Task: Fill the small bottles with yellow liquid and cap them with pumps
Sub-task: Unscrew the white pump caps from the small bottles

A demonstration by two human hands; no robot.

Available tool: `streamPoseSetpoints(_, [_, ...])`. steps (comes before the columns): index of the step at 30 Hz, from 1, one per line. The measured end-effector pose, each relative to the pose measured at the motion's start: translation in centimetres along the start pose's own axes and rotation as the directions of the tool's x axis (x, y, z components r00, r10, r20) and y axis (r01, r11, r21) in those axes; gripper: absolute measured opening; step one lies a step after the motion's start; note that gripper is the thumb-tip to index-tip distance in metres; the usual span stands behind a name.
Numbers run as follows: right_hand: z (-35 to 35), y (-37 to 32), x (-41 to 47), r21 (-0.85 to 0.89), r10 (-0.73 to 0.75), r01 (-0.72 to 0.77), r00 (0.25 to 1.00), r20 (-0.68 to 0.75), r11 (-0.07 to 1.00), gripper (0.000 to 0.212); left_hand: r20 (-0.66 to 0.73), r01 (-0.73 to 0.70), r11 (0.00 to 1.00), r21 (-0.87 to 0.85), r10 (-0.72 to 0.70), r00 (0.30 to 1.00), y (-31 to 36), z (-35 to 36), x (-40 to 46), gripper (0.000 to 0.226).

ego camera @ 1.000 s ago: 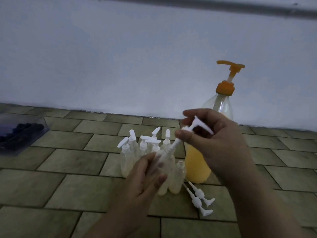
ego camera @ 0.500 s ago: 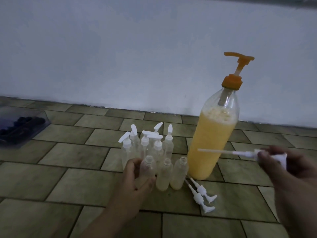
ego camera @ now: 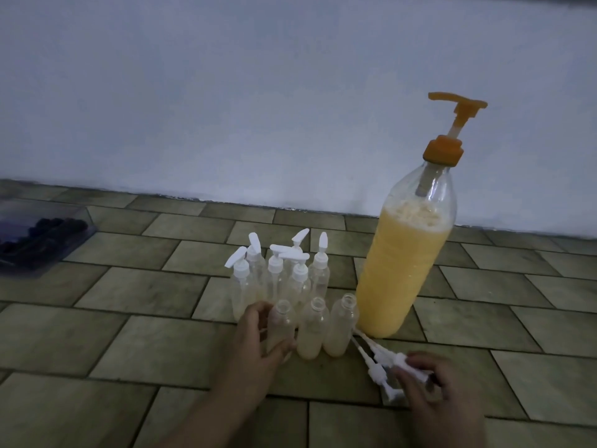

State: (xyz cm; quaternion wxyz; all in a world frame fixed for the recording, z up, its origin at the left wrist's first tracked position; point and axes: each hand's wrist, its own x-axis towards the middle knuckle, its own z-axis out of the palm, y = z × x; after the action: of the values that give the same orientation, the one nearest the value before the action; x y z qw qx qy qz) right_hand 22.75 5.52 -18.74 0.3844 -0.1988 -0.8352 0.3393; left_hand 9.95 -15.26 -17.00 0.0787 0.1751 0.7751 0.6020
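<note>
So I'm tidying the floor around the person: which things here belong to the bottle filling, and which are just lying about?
Part of the job:
- big pump bottle of yellow liquid
- three open small bottles
- capped small bottles
- loose white pumps

Just lying about:
- clear tray of dark items, far left

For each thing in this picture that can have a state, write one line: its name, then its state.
Large bottle: upright, mostly full of yellow liquid, orange pump fitted.
Capped small bottles: upright, white pumps on.
Three front small bottles: upright, uncapped, a little liquid at the bottom.
Loose white pumps: lying on the floor.
Left hand: grips the leftmost uncapped bottle.
Right hand: pinches a loose pump.
Dark tray: on the floor, holds dark items.
</note>
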Motion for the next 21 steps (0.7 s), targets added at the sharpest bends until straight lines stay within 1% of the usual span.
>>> streamPoseSetpoints(2, [0.3,-0.1,-0.2,-0.005,-0.034,0.035,0.991,0.127,0.999,0.017,-0.012,-0.01,0.998,-0.062,0.009,1.0,-0.2,-0.2,-0.4,0.057])
streamPoseSetpoints(3, [0.3,-0.8,-0.3,-0.017,-0.043,0.047,0.987,0.152,0.999,0.018,-0.061,-0.041,0.994,-0.102,0.035,0.998,-0.3,-0.4,-0.7,0.059])
streamPoseSetpoints(4, [0.7,-0.5,-0.2,-0.007,-0.09,0.093,0.973,0.214,0.996,0.022,-0.151,-0.076,0.99,-0.12,0.057,0.987,-0.5,-0.7,-0.9,0.056])
streamPoseSetpoints(5, [0.2,-1.6,-0.2,-0.015,-0.102,0.11,0.957,0.271,0.994,0.031,-0.261,-0.105,0.989,-0.103,0.075,0.962,-0.8,-1.0,-0.7,0.05])
streamPoseSetpoints(6, [1.1,0.2,-0.5,-0.037,-0.133,0.144,0.967,0.216,0.989,0.038,-0.355,-0.112,0.992,-0.064,0.082,0.931,-1.0,-1.5,-0.4,0.046])
streamPoseSetpoints(7, [0.9,0.8,-0.5,-0.08,-0.052,0.067,0.984,0.169,0.995,0.04,-0.409,-0.09,0.995,-0.037,0.067,0.91,-1.1,-1.9,0.1,0.044])
streamPoseSetpoints(8, [0.8,2.8,-0.9,-0.153,-0.003,0.034,0.981,0.195,0.988,0.044,-0.417,-0.044,0.999,-0.03,0.028,0.908,-1.1,-2.4,0.8,0.047])
streamPoseSetpoints(9, [0.7,3.9,-0.9,-0.125,0.042,-0.019,0.983,0.18,0.992,0.06,-0.384,0.015,0.999,-0.035,-0.027,0.923,-1.1,-2.9,1.6,0.053])
streamPoseSetpoints(10, [0.8,4.1,-1.1,-0.054,0.041,-0.032,0.984,0.176,0.998,0.077,-0.324,0.066,0.996,-0.057,-0.081,0.942,-1.0,-3.2,2.4,0.061])
streamPoseSetpoints(11, [-0.1,3.0,-1.3,-0.016,0.016,-0.013,0.99,0.138,1.0,0.048,-0.26,0.105,0.991,-0.084,-0.124,0.958,-1.0,-3.4,3.1,0.065])
streamPoseSetpoints(12, [-0.5,1.1,-0.9,-0.055,-0.004,0.009,0.996,0.085,0.998,0.04,-0.206,0.117,0.987,-0.111,-0.138,0.969,-1.2,-3.6,3.7,0.065])
streamPoseSetpoints(13, [-0.4,-1.3,-0.1,-0.028,-0.079,0.08,0.996,0.029,0.996,0.042,-0.177,0.113,0.986,-0.124,-0.134,0.975,-1.4,-3.6,4.1,0.06])
streamPoseSetpoints(14, [-0.5,-3.1,0.6,0.019,-0.11,0.109,0.994,0.021,0.994,0.042,-0.172,0.109,0.987,-0.122,-0.129,0.977,-1.8,-3.7,4.5,0.052])
streamPoseSetpoints(15, [-1.0,-5.3,0.9,0.036,-0.157,0.16,0.985,-0.068,0.987,0.04,-0.182,0.104,0.988,-0.111,-0.123,0.976,-2.0,-3.7,4.6,0.042])
streamPoseSetpoints(16, [-0.5,-4.8,1.1,0.0,-0.219,0.22,0.968,-0.123,0.975,0.034,-0.195,0.097,0.991,-0.096,-0.114,0.974,-2.0,-3.7,4.7,0.033])
streamPoseSetpoints(18, [-0.6,-6.0,2.0,0.024,-0.239,0.243,0.964,-0.112,0.97,0.021,-0.225,0.08,0.995,-0.06,-0.091,0.97,-1.5,-3.8,4.1,0.024])
streamPoseSetpoints(19, [-0.4,-6.6,2.5,0.016,-0.229,0.232,0.967,-0.114,0.973,0.021,-0.245,0.06,0.996,-0.063,-0.073,0.967,-1.0,-3.9,3.6,0.022])
streamPoseSetpoints(21, [-0.6,-8.7,3.5,0.017,-0.281,0.285,0.954,-0.106,0.958,0.022,-0.309,0.006,0.996,-0.093,-0.034,0.95,0.6,-4.1,2.3,0.021])
